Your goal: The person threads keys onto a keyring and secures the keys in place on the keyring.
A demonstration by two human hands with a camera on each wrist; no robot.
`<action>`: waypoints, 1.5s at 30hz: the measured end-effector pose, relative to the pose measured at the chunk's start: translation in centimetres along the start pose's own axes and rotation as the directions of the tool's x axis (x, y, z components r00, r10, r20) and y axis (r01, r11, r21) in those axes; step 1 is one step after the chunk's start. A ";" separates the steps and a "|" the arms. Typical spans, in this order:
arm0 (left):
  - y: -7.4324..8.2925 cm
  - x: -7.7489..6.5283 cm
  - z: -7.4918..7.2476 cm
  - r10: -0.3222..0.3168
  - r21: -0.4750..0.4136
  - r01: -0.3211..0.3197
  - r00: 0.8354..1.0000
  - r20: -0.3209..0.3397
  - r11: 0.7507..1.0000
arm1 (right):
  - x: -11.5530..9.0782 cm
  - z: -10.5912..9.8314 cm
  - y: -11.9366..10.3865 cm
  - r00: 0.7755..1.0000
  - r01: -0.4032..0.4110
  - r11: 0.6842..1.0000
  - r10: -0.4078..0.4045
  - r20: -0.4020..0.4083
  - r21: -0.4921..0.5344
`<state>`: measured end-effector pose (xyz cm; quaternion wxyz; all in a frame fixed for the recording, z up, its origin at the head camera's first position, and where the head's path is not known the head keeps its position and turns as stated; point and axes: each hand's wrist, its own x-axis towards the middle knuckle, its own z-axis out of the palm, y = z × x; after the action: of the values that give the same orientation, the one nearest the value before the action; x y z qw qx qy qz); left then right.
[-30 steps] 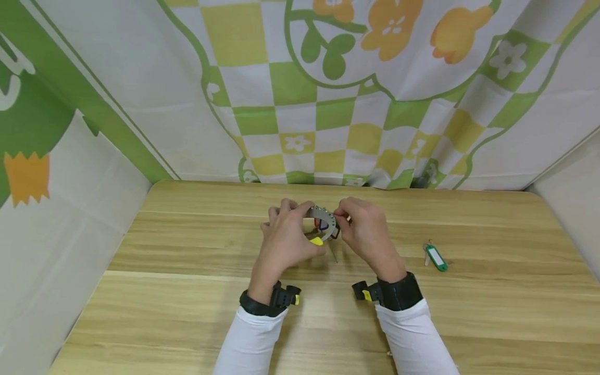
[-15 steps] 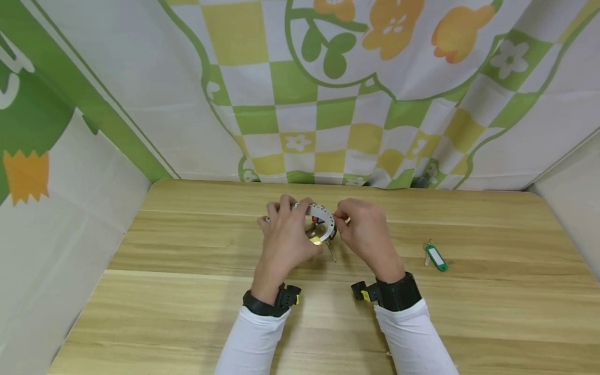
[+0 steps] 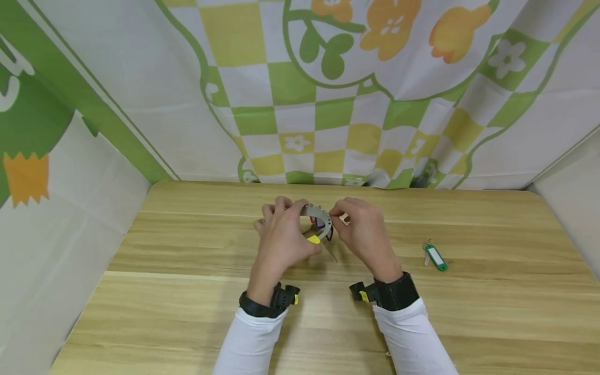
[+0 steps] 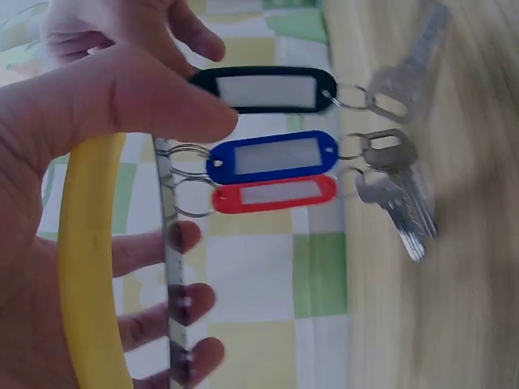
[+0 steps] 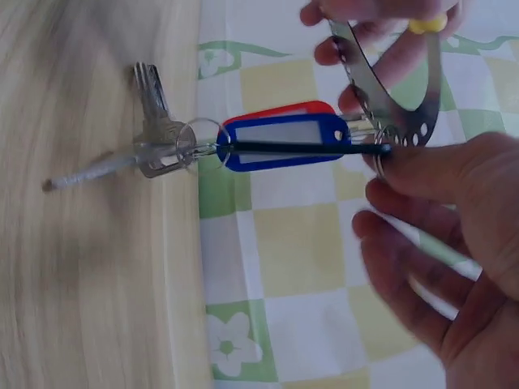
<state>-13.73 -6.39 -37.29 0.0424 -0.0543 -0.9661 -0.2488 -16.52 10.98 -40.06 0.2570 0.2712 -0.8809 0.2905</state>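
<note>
My left hand [image 3: 283, 234] grips a large metal key ring [image 3: 320, 213] with holes along its rim and a yellow grip [image 4: 91, 259]. Blue [image 4: 276, 156] and red [image 4: 276, 193] key tags hang from this rim by small split rings, with keys [image 4: 397, 207] at their lower ends. Beside them hangs a black key tag [image 4: 268, 89] with its own key [image 4: 403, 89]. At the rim, the thumb and forefinger of my right hand [image 3: 365, 232] pinch the black tag's split ring [image 5: 379, 165]. Whether that split ring passes through a hole is hidden by the fingertips.
A green key tag [image 3: 436, 258] with a small key [image 3: 427, 255] lies on the wooden table [image 3: 492, 312], right of my right hand. A patterned curtain [image 3: 337, 125] hangs behind the table's far edge.
Both hands have shifted slightly left together with the metal ring. The ring's flat face tilted briefly and caught the light half a second ago. The right hand's pinch stays at the rim.
</note>
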 end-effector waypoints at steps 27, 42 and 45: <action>-0.1 0.3 0.7 0.116 0.136 -0.106 0.991 -0.072 0.985 | 0.3 -0.5 0.2 0.962 -0.261 0.959 0.249 0.115 0.111; 0.0 0.1 0.2 0.049 0.049 -0.050 0.999 0.013 0.998 | 0.1 -0.4 0.3 0.998 0.050 0.998 -0.052 0.036 0.047; -0.1 0.1 0.0 0.029 0.036 -0.029 1.000 0.004 0.999 | 0.0 -0.2 0.3 0.999 -0.024 0.996 0.021 0.035 0.087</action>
<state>-13.84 -6.44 -37.35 0.0454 -0.0680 -0.9696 -0.2307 -16.67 11.32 -40.03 0.2265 0.2770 -0.8746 0.3270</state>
